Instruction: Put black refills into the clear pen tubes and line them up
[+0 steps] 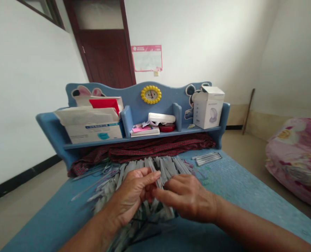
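A big heap of thin grey strips (134, 171) lies on the blue desk top (236, 185) in front of me. My left hand (131, 197) rests on the heap with its fingers curled and pinched round a few grey strips. My right hand (188, 196) meets it from the right, fingers bent and pressed onto the same strips. Both hands cover the middle of the heap, so what lies under them is hidden. A small neat bundle of grey strips (206, 158) lies apart at the back right.
A blue shelf unit (142, 136) stands at the desk's back with a yellow clock (151, 94), a white box (208, 107), a mask box (92, 130) and books. Red checked cloth (155, 147) lies under it. A pink bedding bundle (297, 157) sits right; a brown door (105, 52) behind.
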Motion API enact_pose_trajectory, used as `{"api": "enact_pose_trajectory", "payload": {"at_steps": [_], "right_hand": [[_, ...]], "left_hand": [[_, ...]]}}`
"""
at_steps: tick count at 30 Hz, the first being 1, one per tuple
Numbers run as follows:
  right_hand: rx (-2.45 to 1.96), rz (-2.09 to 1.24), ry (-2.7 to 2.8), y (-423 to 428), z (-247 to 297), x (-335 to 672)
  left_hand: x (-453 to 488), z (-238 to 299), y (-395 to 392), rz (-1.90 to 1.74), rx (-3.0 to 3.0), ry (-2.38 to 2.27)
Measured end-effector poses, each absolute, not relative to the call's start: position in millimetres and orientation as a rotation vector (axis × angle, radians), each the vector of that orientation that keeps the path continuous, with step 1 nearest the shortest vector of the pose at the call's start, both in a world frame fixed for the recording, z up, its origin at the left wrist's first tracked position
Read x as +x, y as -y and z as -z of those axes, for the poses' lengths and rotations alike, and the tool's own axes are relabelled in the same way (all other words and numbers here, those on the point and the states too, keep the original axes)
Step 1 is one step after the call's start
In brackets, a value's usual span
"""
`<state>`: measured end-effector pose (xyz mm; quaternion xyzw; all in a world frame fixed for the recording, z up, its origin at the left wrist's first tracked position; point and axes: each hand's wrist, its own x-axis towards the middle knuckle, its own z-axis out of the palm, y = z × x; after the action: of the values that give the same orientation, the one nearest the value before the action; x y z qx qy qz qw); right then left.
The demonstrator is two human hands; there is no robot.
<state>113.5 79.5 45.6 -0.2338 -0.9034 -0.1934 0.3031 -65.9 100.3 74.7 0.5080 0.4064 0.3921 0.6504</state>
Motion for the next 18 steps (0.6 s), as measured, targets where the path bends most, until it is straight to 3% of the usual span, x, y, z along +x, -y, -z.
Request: {"api": "enact_pose_trajectory", "payload": {"at_steps": [8, 10, 13, 18], "right_hand": [[-0.609, 0.767, 2.328, -76.6, -61.0, 118.2], [-0.988, 0.785, 2.299, -85.8, -66.1, 134.5], [-1.996, 0.616, 2.158, -102.6, -71.0, 164.1], [-2.267, 0.430, 2.203, -126.7, -55.4, 199.0]], "left_hand": [[-59.7, -74.9, -92.9, -0.848, 1.215, -0.949], [-60.4, -76.8, -92.9, -0.854, 1.269, -0.989], [-61.5, -80.1, -91.3, -0.855, 1.355, -1.027], [-62.3, -97.8, -67.1, -0.833, 1.522, -0.864]]}}
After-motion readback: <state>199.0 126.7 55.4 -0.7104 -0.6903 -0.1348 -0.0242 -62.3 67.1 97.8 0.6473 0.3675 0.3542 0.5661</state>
